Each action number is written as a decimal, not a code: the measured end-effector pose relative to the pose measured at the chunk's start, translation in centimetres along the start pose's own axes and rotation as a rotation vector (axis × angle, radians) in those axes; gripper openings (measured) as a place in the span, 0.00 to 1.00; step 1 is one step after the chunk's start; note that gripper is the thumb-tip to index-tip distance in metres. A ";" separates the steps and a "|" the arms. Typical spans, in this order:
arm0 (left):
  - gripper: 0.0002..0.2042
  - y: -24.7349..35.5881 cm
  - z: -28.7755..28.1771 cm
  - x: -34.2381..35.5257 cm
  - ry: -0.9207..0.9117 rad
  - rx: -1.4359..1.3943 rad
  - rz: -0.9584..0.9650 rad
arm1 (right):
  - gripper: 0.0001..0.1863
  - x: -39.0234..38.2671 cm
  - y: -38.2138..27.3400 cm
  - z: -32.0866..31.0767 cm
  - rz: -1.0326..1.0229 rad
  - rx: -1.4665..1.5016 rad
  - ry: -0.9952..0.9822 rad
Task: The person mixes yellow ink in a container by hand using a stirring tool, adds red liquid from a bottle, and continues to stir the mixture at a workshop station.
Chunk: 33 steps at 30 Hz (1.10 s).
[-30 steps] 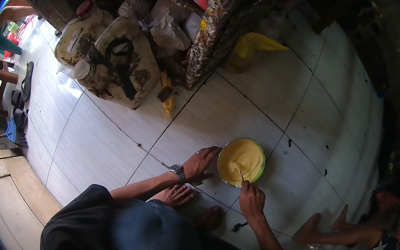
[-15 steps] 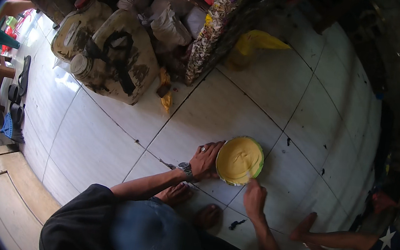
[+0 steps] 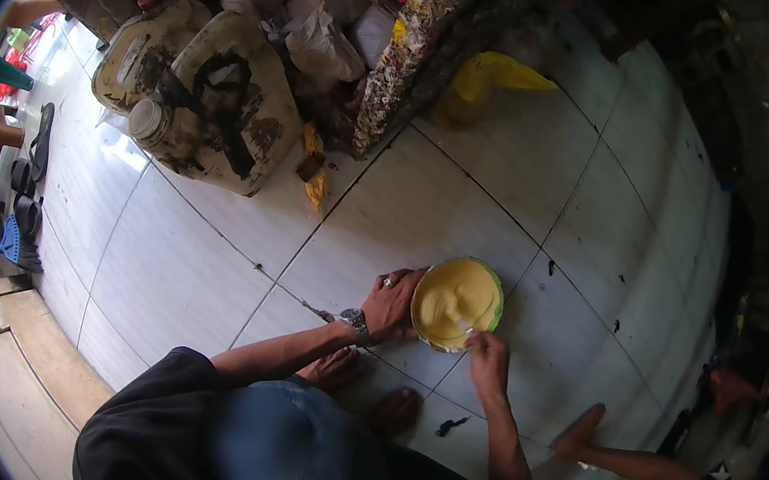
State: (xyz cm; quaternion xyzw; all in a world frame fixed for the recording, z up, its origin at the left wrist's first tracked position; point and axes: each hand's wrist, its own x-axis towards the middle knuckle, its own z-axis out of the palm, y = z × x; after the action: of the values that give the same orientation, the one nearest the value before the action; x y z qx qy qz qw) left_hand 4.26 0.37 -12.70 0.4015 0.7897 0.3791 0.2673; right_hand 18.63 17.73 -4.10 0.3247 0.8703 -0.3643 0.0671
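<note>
A round bowl-like tub [image 3: 498,290] with a whitish-green rim stands on the tiled floor in front of me. Thick, creamy yellow paste [image 3: 443,297] fills much of it, its surface swirled and ridged. My left hand [image 3: 388,306], wearing a ring and a wristwatch, grips the tub's left side; some of its fingers are hidden against the wall. At the near right rim my right hand [image 3: 489,363] is closed around a thin, pale stirring tool [image 3: 464,326]. The tool's end dips into the paste, so its full shape cannot be made out.
Two stained jerrycans [image 3: 228,110] stand far left beside tied plastic bags [image 3: 322,45] and a paint-crusted post [image 3: 408,46]. A yellow sheet [image 3: 495,81] lies beyond. At left are sandals [image 3: 41,140] and a blue broom [image 3: 12,240]. Another person's legs [image 3: 626,460] extend in at lower right.
The stirring tool now shows above the paste, and the swirl pattern has changed. My right hand has shifted slightly along the rim. The other person's legs have moved apart.
</note>
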 end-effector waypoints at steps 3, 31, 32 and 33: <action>0.55 -0.7 0.9 0.0 0.065 -0.022 0.057 | 0.17 0.7 1.0 0.4 0.025 -0.109 0.074; 0.55 -1.1 1.8 -0.1 0.122 0.056 0.045 | 0.10 1.6 -2.2 -1.7 -0.029 -0.383 0.057; 0.55 -0.8 1.4 0.0 0.111 0.057 0.046 | 0.10 1.6 -2.1 -1.4 -0.142 -0.321 0.100; 0.55 -0.5 1.3 0.0 0.101 0.057 0.047 | 0.09 1.6 -1.0 -1.3 -0.133 -0.292 0.033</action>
State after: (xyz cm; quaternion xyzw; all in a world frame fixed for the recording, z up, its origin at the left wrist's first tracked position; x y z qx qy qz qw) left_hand 4.95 0.69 -13.89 0.4078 0.8031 0.3822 0.2066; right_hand 16.98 18.89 -3.14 0.2592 0.9345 -0.2323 0.0748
